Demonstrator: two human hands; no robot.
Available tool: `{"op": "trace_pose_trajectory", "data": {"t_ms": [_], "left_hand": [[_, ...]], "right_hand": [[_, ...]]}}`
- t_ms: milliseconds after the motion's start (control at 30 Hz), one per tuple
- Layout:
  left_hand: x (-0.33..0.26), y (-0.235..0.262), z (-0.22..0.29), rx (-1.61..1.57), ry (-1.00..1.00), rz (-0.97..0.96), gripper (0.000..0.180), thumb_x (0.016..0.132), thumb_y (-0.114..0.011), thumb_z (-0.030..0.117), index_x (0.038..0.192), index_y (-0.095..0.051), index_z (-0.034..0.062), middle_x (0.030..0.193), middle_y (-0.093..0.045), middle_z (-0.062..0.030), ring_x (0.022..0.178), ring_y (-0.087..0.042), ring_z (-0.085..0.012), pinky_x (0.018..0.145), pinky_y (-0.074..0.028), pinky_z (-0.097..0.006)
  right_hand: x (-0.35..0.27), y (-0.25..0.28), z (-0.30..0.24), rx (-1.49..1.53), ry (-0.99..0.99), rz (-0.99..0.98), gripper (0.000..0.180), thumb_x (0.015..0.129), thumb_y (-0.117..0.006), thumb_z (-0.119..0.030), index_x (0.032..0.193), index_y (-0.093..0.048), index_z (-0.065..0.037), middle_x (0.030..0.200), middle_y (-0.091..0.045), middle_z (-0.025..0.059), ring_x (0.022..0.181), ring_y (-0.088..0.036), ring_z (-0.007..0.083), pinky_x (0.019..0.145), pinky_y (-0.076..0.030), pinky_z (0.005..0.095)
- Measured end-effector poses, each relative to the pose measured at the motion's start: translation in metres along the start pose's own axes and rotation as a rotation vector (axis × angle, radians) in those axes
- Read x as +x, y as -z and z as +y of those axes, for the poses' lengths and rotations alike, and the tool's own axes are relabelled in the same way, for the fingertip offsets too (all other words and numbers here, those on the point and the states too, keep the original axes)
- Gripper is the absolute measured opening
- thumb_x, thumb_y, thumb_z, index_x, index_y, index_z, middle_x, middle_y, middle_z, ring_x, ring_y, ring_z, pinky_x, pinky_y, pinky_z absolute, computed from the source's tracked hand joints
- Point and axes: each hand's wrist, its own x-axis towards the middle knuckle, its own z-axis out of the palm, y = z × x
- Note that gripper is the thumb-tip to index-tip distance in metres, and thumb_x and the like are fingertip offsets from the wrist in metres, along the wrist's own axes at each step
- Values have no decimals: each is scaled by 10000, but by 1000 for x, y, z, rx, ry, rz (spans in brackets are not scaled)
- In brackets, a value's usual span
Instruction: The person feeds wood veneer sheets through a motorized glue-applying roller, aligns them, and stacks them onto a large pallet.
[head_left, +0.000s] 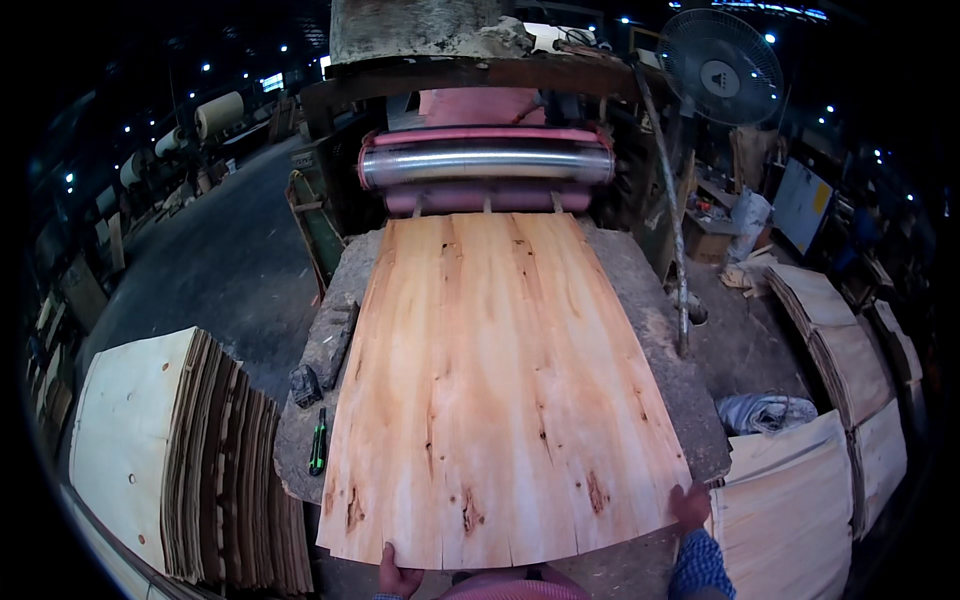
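Note:
A long sheet of pale wood veneer (500, 370) with brown knots and dark streaks lies in front of me. Its far end reaches close to the rollers of a machine (490, 165). My left hand (398, 575) pinches the near edge left of the middle, thumb on top and fingers hidden underneath. At the near right corner, my right hand (690, 506) is closed on the sheet's side edge; its fingers are partly hidden. Under the sheet is a rough grey table (655, 300). A green and black utility knife (318, 442) rests on it, left of the sheet.
Left of the table stands a thick stack of veneer sheets (135, 440). More stacked sheets (790, 500) are at the right. A slanted pole (665, 190) and a fan (718, 75) stand right of the machine. Dark lumps (305, 385) sit on the table's left edge.

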Motion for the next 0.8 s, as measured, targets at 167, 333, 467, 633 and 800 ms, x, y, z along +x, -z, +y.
{"op": "trace_pose_trajectory", "data": {"t_ms": [167,333,467,633,800], "left_hand": [[-36,-59,-1,-120,-173,-203,503,978,-458,390,1330,-453,30,1311,-544,-148,1203,-524,-316,1003,-453,-453],[-10,-8,2,-128,-61,87,476,943,-540,397,1260,-537,42,1210,-626,-120,1112,-600,-268,943,-510,-430],[6,8,-2,-69,1,119,465,955,-514,396,1246,-549,35,1197,-634,-119,1102,-607,-266,940,-512,-424],[-6,-14,-11,-103,-72,142,424,955,-521,380,1194,-568,32,1130,-652,-116,1000,-626,-256,833,-528,-393],[11,-77,-28,-77,-230,-61,529,1016,-337,383,1391,-368,11,1412,-452,-159,1309,-424,-337,1096,-352,-476]], "right_hand": [[3,-12,0,73,-73,-96,722,733,-666,-475,1210,-511,44,1167,-590,244,1062,-579,421,910,-462,487],[-23,6,1,208,-38,-272,797,674,-730,-501,1219,-534,47,1133,-627,249,1042,-611,400,890,-481,465],[11,-43,58,617,-144,-473,452,810,-713,-238,1123,-612,71,1029,-679,150,926,-657,239,822,-514,355],[13,-5,30,766,-219,-533,393,830,-699,-209,1077,-630,89,987,-683,121,863,-655,204,773,-524,330],[69,24,6,661,-111,-481,425,797,-713,-249,1047,-640,88,954,-677,128,863,-640,201,760,-507,350]]}}
